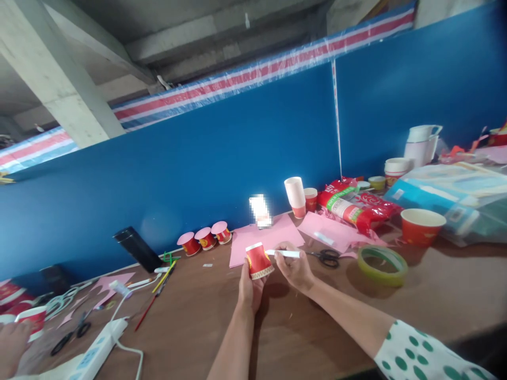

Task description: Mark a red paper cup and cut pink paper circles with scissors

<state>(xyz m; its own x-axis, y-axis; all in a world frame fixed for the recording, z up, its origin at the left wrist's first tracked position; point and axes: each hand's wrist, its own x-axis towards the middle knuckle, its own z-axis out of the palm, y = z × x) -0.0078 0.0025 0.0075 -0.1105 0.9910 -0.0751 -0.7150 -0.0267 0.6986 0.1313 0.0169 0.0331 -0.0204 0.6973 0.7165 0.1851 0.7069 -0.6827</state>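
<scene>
My left hand (249,291) is closed around a small red paper cup (258,260), held upside down above the brown table (317,327). My right hand (295,269) grips a white pen-like stick (283,254), its tip pointing left and nearly touching the cup's side. A pink paper sheet (266,237) lies just behind both hands. Black scissors (328,257) rest right of my right hand.
Three upturned red cups (205,238) stand at the back by a blue partition. A roll of green tape (382,264), an upright red cup (422,225), red packets (358,206) and stacked cups (295,196) lie to the right. A power strip (97,351) and another person's hand (11,345) are far left.
</scene>
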